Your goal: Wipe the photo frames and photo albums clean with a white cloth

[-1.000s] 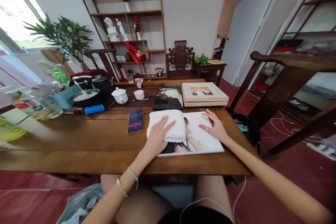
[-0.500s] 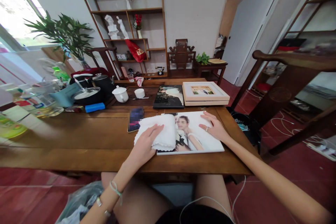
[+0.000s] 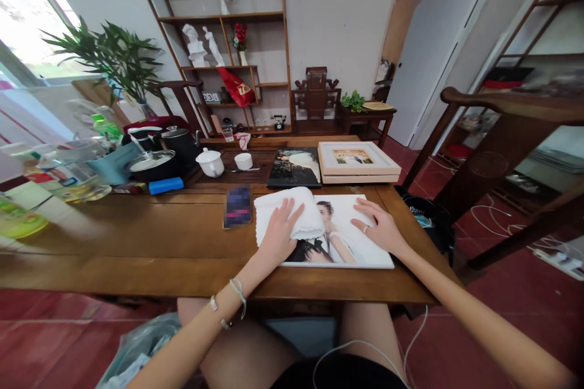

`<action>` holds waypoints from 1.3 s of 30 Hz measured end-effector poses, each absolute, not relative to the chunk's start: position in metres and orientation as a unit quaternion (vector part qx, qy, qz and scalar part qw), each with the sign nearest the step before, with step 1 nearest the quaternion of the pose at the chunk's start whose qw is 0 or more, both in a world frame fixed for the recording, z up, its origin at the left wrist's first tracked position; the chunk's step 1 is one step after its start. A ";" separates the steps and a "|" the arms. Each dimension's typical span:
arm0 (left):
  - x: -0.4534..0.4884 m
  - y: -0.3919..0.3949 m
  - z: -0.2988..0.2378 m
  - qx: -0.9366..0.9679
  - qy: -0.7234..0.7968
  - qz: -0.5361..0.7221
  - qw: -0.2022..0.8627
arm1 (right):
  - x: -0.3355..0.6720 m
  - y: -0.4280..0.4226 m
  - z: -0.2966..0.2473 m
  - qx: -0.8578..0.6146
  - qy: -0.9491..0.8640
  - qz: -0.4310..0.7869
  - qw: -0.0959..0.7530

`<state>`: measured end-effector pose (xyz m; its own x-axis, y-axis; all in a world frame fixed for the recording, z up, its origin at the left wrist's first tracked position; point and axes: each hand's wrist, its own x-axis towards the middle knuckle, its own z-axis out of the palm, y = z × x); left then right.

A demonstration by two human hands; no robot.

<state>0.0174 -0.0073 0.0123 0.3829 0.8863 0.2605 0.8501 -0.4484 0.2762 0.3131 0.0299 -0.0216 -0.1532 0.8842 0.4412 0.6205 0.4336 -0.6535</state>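
Note:
A large photo album with a wedding picture on its cover lies flat on the wooden table in front of me. My left hand presses flat, fingers spread, on a folded white cloth that covers the album's left part. On the album's right part rests my right hand, open and flat, with a ring on one finger.
A phone lies just left of the cloth. Behind the album are a dark album and a cream framed box. Tea ware, a kettle and bottles crowd the table's left. A wooden chair stands at right.
My left hand slid the cloth left, partly off the album's edge, then back right onto the cover. The right hand stayed in place on the album.

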 end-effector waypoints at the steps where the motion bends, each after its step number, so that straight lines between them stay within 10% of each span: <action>1: 0.020 -0.009 0.011 0.829 0.523 0.190 0.051 | 0.315 0.027 -0.021 -0.498 -0.751 0.162 0.403; 39: 0.020 -0.052 0.022 0.854 0.494 0.154 0.052 | 0.328 0.030 -0.027 -0.477 -0.764 0.148 0.409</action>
